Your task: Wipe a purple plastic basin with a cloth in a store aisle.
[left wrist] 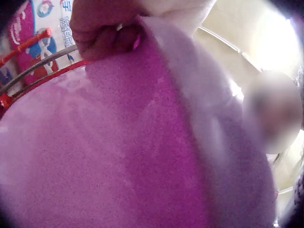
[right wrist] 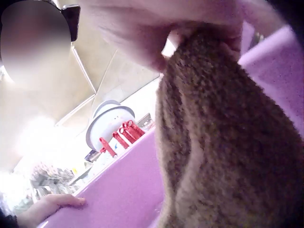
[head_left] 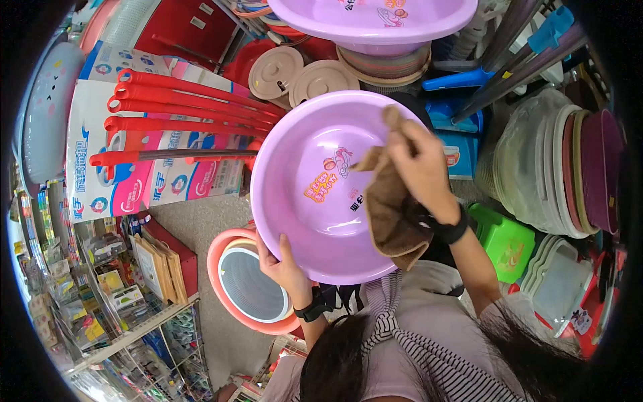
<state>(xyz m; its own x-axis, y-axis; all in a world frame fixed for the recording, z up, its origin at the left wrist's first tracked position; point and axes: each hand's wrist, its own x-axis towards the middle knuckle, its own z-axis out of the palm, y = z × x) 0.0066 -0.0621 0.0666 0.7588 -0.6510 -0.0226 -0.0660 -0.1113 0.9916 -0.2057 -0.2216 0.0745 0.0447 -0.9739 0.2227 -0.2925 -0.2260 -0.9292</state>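
Observation:
A round purple plastic basin (head_left: pixel 295 221) with printed cartoon figures inside is held up in front of the body in the head view. My left hand (head_left: pixel 287 269) grips its near-left rim, thumb over the inside and fingers beneath. In the left wrist view the curled fingers (left wrist: pixel 109 40) show at the basin's edge. My right hand (head_left: pixel 423 167) pinches a brown fuzzy cloth (head_left: pixel 395 214), which hangs down over the basin's right side. The right wrist view shows the cloth (right wrist: pixel 213 128) bunched between thumb and fingers.
Red-handled poles (head_left: pixel 194 100) stick out at the left before printed cartons (head_left: pixel 87 161). Another purple basin (head_left: pixel 375 27) stands ahead on stacked goods. Nested tubs (head_left: pixel 254 285) sit on the floor, lower left. Stacked basins (head_left: pixel 536 167), a green plastic item (head_left: pixel 502 241) and blue dustpans (head_left: pixel 462 144) crowd the right.

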